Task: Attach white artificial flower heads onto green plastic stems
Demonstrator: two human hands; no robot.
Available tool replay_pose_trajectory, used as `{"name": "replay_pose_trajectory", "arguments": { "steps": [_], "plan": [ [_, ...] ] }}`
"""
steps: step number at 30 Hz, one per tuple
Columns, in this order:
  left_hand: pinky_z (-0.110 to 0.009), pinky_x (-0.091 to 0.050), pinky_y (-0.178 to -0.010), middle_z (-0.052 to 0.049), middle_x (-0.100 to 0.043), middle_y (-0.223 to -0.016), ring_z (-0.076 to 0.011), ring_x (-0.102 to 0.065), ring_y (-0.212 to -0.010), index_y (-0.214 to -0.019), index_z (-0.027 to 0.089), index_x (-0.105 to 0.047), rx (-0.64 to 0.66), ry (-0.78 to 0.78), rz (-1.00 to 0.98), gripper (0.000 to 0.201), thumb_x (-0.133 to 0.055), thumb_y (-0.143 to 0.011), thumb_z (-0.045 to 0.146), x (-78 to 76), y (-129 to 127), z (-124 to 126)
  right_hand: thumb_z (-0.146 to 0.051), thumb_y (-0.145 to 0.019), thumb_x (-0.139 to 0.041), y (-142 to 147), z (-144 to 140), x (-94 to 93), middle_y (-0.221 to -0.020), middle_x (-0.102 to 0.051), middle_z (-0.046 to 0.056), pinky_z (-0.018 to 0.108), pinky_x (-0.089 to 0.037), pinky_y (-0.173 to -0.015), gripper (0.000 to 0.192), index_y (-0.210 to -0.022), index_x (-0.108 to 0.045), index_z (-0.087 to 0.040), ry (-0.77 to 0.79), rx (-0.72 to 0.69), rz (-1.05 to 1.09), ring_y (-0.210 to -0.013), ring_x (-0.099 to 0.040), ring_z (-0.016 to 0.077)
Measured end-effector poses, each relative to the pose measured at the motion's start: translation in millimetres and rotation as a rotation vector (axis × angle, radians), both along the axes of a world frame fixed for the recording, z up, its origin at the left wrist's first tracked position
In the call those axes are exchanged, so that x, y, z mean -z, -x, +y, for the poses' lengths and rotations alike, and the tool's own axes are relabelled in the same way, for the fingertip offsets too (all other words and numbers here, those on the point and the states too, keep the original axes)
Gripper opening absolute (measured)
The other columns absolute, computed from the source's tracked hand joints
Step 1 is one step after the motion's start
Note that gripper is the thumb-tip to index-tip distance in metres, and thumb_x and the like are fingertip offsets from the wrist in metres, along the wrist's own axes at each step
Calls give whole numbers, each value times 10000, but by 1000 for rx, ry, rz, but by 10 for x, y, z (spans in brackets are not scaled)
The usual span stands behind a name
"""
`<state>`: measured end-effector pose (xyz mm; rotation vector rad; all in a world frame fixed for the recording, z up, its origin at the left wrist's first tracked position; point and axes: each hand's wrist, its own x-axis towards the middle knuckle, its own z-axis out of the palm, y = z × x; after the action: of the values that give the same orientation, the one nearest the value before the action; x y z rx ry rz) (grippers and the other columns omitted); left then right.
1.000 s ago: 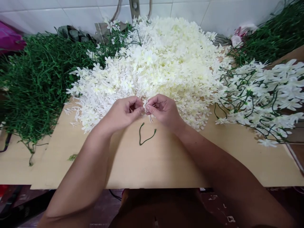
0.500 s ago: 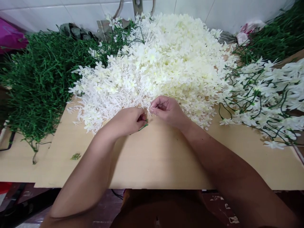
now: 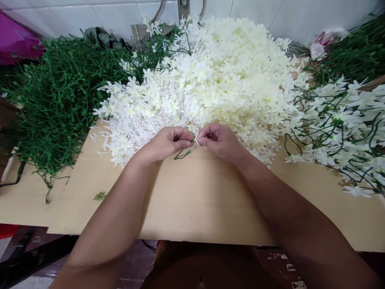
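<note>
Hands met mid-table, at the near edge of the blossom heap (image 3: 216,76): left hand (image 3: 168,143) pinched a green stem (image 3: 182,154), right hand (image 3: 218,140) pinched a white flower (image 3: 197,140) against its tip. Stems (image 3: 57,104) lay piled at the left edge.

Green stem (image 3: 181,154): upper end tucked under left hand (image 3: 167,142) fingers, only the lower loop shows. Small white flower (image 3: 197,140) between both hands: mostly covered by right hand (image 3: 221,140), too small to read. Assembled sprays (image 3: 339,124) cut off at right edge. Pink bag (image 3: 18,42) cut off top-left. Table (image 3: 195,200) back edge buried under flower heap (image 3: 210,80).
</note>
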<state>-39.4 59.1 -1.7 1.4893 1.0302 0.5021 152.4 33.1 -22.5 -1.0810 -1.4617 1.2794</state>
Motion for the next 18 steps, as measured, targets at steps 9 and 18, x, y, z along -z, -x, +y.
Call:
{"name": "replay_pose_trajectory", "arguments": {
  "steps": [9, 18],
  "plan": [
    [-205, -329, -507, 13, -575, -620, -65, -447, -535, -734, 122, -645, -27, -34, 18, 210, -719, -647, 299, -23, -28, 5, -333, -680, -765, -2, -4, 16, -648, -585, -14, 271, -413, -580, 230, -686, -591, -182, -15, 32, 17, -615, -504, 111],
    [-208, -349, -547, 11, -573, -652, -68, -459, -569, -759, 120, -640, -25, -40, 9, 217, -721, -664, 297, -8, -22, 11, -291, -693, -747, -11, -16, -13, -647, -591, -10, 278, -419, -581, 190, -677, -593, -180, -14, 43, 33, -610, -518, 114]
  ]
}}
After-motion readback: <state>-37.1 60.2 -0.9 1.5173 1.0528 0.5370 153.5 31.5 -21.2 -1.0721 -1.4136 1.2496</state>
